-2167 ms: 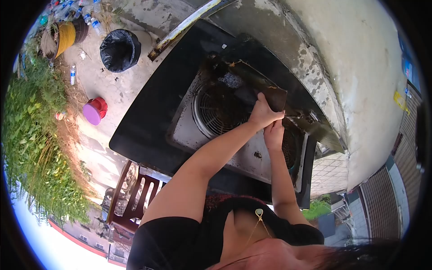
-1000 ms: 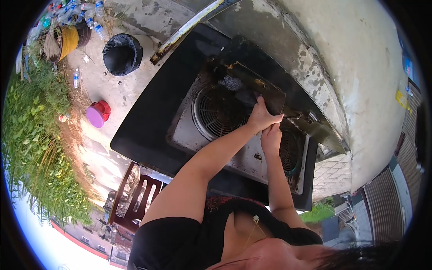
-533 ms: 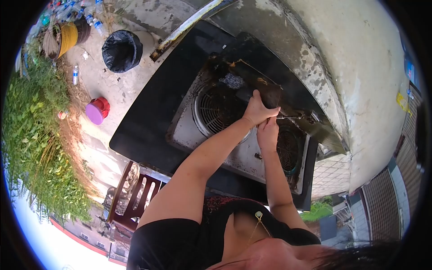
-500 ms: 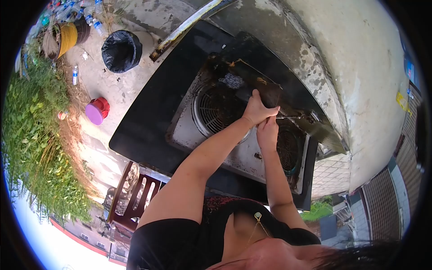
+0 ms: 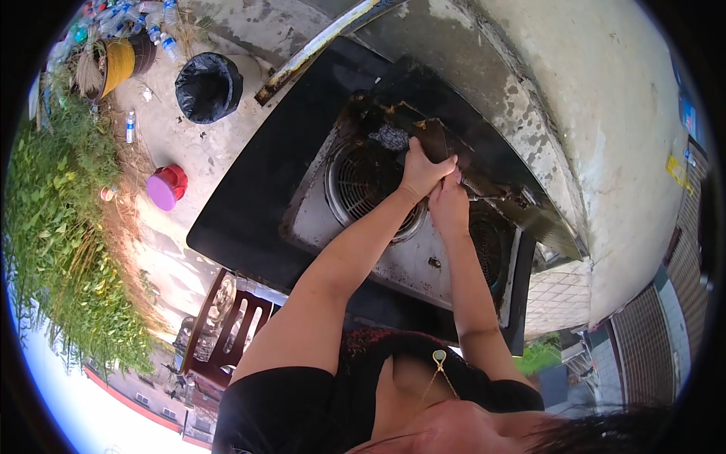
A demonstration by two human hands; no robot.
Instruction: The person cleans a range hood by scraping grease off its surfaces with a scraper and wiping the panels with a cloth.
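A greasy range hood point(image 5: 257, 227) lies before me, its black panels around a stained metal face with a round fan grille point(image 5: 355, 185) and a second one point(image 5: 484, 250). Both my hands are together over its dirty inner edge. My left hand point(image 5: 423, 172) is closed around the side of a dark flat rectangular blade point(image 5: 433, 141). Just below it, my right hand point(image 5: 451, 204) is wrapped around the near end, where a handle would be hidden by the fingers. Beside the blade's left side sits a grey steel wool pad point(image 5: 389, 137).
A rusty metal bar point(image 5: 314, 53) slants past the hood's far edge. On the ground stand a bin with a black bag point(image 5: 208, 87) and a red stool with a purple top point(image 5: 167, 188). A wooden chair point(image 5: 227, 325) is near my left arm; a wall point(image 5: 620, 136) rises at right.
Both hands and the blade have shifted slightly left and away from me along the hood, closer to the steel wool pad. The grip looks the same.
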